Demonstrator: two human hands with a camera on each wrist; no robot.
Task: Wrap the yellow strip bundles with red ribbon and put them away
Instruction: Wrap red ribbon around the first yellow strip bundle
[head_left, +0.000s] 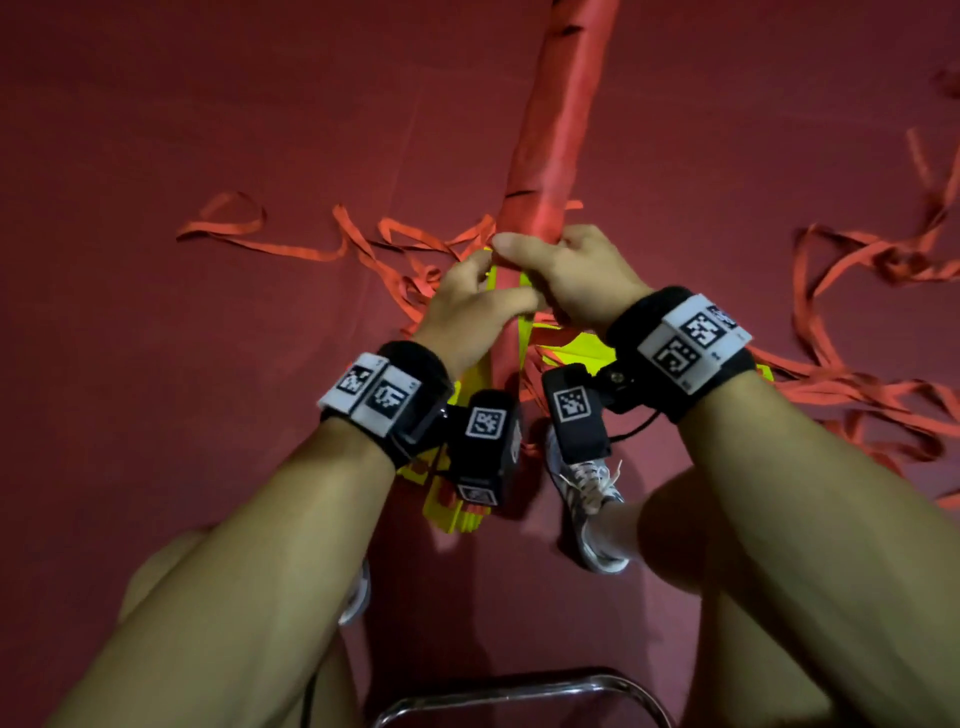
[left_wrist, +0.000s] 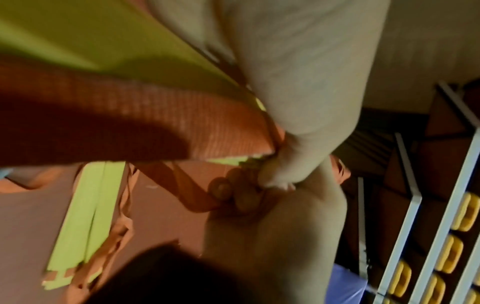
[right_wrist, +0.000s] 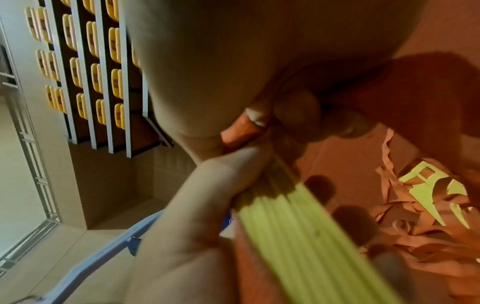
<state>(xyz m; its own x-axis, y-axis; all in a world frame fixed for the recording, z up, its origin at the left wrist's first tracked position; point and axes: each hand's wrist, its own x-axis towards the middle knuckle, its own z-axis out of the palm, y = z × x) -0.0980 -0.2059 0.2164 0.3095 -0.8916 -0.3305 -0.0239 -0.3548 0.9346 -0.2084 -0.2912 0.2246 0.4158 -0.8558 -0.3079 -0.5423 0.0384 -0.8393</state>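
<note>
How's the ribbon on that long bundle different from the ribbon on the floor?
The wound ribbon forms a tight, smooth, straight sleeve; the floor ribbon lies slack in loops and tangles. The wound ribbon is gripped by the right hand, with the left hand beside it on the yellow strips; the floor ribbon lies scattered. Both are red.

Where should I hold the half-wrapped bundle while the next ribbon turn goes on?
Likely on the bare yellow strips right at the edge of the red wrap, fingers curled round from the sides. The far length is already bound tight, while the near strips fan apart, so that is where they need clamping. The left hand and right hand grip there.
</note>
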